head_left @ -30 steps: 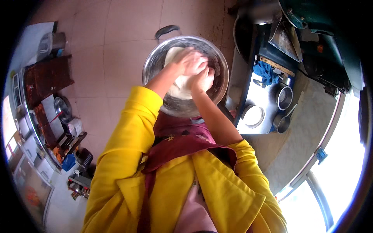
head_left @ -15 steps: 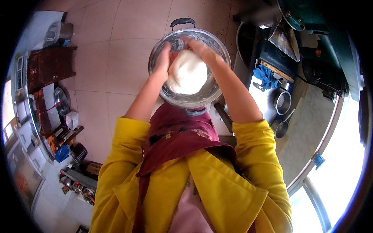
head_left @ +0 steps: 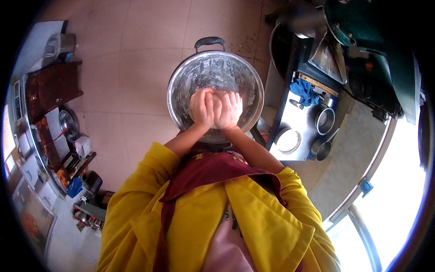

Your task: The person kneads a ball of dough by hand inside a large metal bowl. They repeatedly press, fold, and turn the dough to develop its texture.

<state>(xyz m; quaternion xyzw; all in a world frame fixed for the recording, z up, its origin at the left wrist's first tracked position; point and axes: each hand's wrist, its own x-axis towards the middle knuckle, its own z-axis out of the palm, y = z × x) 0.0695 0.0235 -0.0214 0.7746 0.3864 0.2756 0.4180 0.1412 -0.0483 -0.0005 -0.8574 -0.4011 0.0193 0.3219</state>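
Both my hands are down inside a wide metal pot with a black loop handle at its far side. White, floury smears coat its inner wall. My left hand and my right hand press together side by side near the pot's near half, knuckles up and fingers curled. The white dough that showed a moment ago is hidden beneath them; no clear part of it shows now. The pot's near side reaches the front of my maroon apron.
On the right, a bright worktop holds a round pale dish, a metal pot, a long-handled saucepan and a blue cloth. Dark green machinery stands beyond it. A reddish-brown wooden cabinet and a metal bowl are at the left.
My hands have come together, nearer to me, and their fingers have curled. The dough, lifted and plainly visible between them before, is now out of sight under them. The pot shows slightly lower.
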